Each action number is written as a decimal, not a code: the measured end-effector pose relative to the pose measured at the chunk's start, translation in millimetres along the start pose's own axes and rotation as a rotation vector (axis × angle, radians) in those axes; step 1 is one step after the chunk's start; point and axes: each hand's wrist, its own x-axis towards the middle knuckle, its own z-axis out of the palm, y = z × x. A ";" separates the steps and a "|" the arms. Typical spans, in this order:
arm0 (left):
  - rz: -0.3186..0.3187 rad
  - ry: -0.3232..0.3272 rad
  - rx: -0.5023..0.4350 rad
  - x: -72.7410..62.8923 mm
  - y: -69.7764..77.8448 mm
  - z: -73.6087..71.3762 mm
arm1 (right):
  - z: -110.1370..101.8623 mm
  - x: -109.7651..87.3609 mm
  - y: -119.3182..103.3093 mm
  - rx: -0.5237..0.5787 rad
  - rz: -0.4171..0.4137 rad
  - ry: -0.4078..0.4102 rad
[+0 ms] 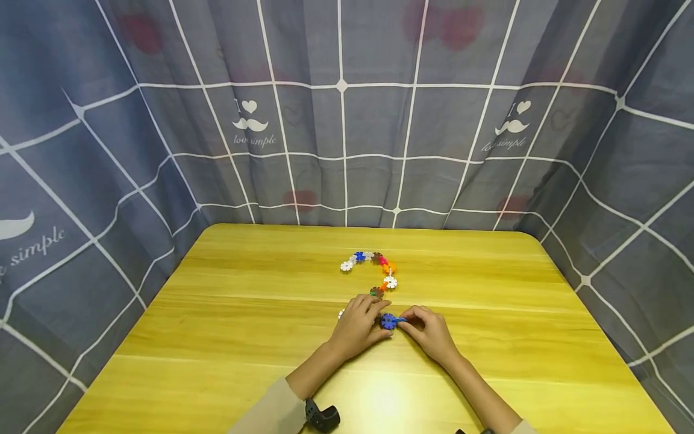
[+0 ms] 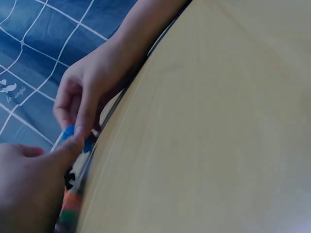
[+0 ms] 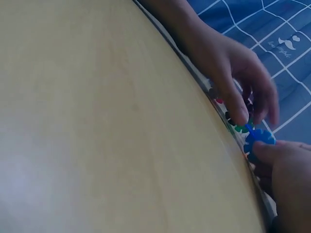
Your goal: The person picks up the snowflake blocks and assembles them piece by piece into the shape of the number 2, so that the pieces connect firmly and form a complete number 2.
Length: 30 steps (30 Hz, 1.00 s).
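Observation:
In the head view, a curved chain of snowflake discs (image 1: 390, 281) in white, blue, brown, pink and orange lies on the table, part of it hidden under my left hand (image 1: 358, 322). My left thumb and fingers are spread apart around a flat blue snowflake disc (image 1: 388, 321), with the thumb beside its near edge. My right hand (image 1: 432, 334) pinches a second blue snowflake disc (image 3: 260, 141) between thumb and fingers. This second disc stands edge-on in the head view and meets the right side of the flat one.
The wooden table (image 1: 260, 289) has rounded far corners. Blue-grey checked curtains (image 1: 374, 120) hang behind it and on both sides. A white disc (image 1: 341, 314) peeks out left of my left hand. A black wrist device (image 1: 322, 416) sits at the left sleeve.

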 end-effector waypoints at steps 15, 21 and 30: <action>-0.199 0.068 -0.108 -43.2 -33.7 -23.9 | -10.7 -1.0 12.2 -0.175 -0.002 0.046; -0.233 0.075 -0.084 -35.6 -39.8 -15.7 | -2.5 7.7 16.7 -0.205 0.059 0.082; -0.303 0.068 -0.120 -27.0 -42.1 -6.4 | -1.8 18.2 24.2 -0.203 0.119 0.089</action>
